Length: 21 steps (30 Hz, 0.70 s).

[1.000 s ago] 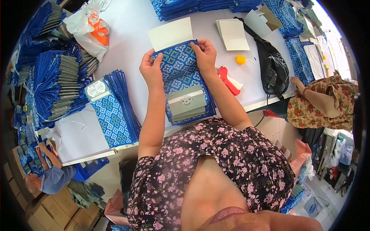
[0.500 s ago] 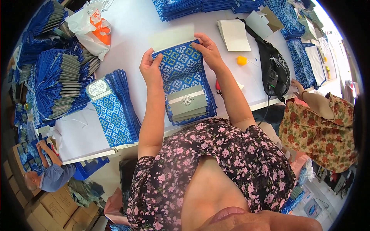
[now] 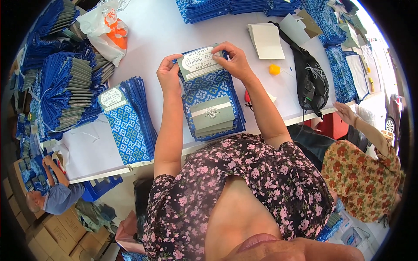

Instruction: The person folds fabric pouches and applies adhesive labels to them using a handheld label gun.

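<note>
A: What are the hands doing?

B: The left hand [image 3: 169, 75] pinches the far left corner of a blue fabric cloth with a white-and-green tile pattern [image 3: 207, 90]. The right hand [image 3: 233, 61] grasps, by its far right part, a grey-green paper card with a white printed label [image 3: 198, 66].

A: And what's changed?

B: Half a second ago a pale blank flap stood out beyond the cloth; now the card's printed face lies across the cloth's far end. I'd judge the card is folded over that edge, though not let go.

A: What surrounds the cloth?

B: On its near end, layered grey-green cards with a pale band [image 3: 211, 114]. Left of it on the white surface [image 3: 150, 43], a fanned stack of matching blue cloths [image 3: 128, 135]. Right of it, beyond the right forearm, blank off-white rectangular cards [image 3: 266, 42] and a small yellow object [image 3: 274, 69].
</note>
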Motion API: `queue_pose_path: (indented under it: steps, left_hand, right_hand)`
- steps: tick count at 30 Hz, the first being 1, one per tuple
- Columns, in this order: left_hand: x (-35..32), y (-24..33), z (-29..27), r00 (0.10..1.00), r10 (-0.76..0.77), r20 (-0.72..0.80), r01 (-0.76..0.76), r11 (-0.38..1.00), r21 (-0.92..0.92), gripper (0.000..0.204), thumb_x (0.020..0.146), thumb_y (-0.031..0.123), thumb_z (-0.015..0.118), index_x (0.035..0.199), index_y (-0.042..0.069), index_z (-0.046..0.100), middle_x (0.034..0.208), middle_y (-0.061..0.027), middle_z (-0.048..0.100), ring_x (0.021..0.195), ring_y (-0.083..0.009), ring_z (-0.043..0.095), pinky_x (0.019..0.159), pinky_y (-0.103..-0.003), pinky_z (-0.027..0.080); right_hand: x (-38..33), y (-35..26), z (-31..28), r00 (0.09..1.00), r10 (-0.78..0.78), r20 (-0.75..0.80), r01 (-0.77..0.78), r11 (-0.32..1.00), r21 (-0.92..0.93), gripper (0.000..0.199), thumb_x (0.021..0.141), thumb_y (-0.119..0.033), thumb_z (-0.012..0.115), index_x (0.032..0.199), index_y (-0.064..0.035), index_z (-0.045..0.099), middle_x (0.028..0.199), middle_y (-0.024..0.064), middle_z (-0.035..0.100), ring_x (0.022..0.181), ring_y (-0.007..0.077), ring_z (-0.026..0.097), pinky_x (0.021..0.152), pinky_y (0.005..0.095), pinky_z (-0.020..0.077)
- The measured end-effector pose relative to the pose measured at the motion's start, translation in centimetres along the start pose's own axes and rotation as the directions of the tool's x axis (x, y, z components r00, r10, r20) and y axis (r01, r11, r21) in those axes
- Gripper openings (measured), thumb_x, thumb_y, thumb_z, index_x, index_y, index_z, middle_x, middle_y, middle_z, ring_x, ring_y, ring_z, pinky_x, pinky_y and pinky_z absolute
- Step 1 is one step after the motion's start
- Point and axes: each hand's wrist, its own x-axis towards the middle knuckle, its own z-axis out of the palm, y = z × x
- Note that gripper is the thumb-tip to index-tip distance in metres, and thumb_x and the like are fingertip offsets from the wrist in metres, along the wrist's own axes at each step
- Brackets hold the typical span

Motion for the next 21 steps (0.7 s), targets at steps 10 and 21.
queue_pose_path:
  steps: [10, 21]
  left_hand:
    - [1.6, 2.4, 1.8, 0.931, 0.26, 0.258, -0.355, 0.814, 0.46, 0.027, 0.081, 0.01, 0.061, 0.107, 0.005, 0.062, 0.091, -0.0077, 0.068, 0.088, -0.0194, 0.062, 0.081, -0.03, 0.046]
    - [5.0, 2.2, 6.2, 0.781, -0.29, 0.553, -0.458, 0.337, 0.823, 0.022, 0.075, 0.025, 0.067, 0.094, 0.013, 0.066, 0.081, -0.0108, 0.067, 0.076, -0.0286, 0.064, 0.067, -0.038, 0.048]
  right_hand:
    - [-0.2, 1.4, -0.7, 0.995, 0.087, -0.054, -0.085, 0.996, 0.034, 0.014, 0.08, -0.003, 0.068, 0.092, -0.0058, 0.063, 0.09, -0.0015, 0.059, 0.081, 0.006, 0.051, 0.069, 0.0187, 0.0405]
    - [-1.6, 0.6, -1.6, 0.963, 0.239, -0.126, -0.178, 0.912, 0.37, 0.04, 0.082, -0.004, 0.065, 0.118, -0.003, 0.048, 0.093, 0.0068, 0.06, 0.086, 0.0109, 0.057, 0.077, 0.0233, 0.046]
